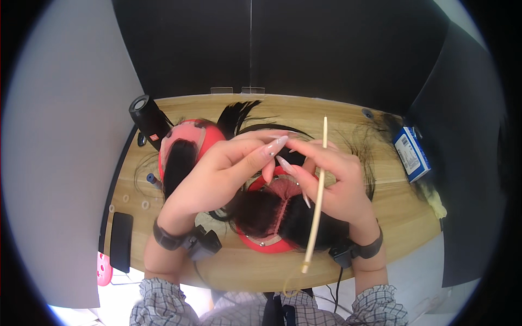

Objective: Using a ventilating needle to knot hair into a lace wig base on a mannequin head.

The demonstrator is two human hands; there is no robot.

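Observation:
My left hand (225,171) is closed, thumb and forefinger pinched together above a red head form (265,247); what the fingertips hold is too small to tell. My right hand (340,182) meets it fingertip to fingertip. A long pale wooden stick (318,204) lies across the right hand, tucked between its fingers, with a yellowish loop hanging at its lower end. Below both hands, black hair (258,209) parts to either side of a pink mesh strip (282,212) on the form. Small metal pins dot the cap's edge.
A second red head form (212,137) with a pink cap and black hair stands at left, beside a black cylindrical speaker (148,117). A blue-and-white box (411,155) and loose hair lie at right. A dark phone-like slab (121,239) and small rings are at left. Dark panels enclose the table.

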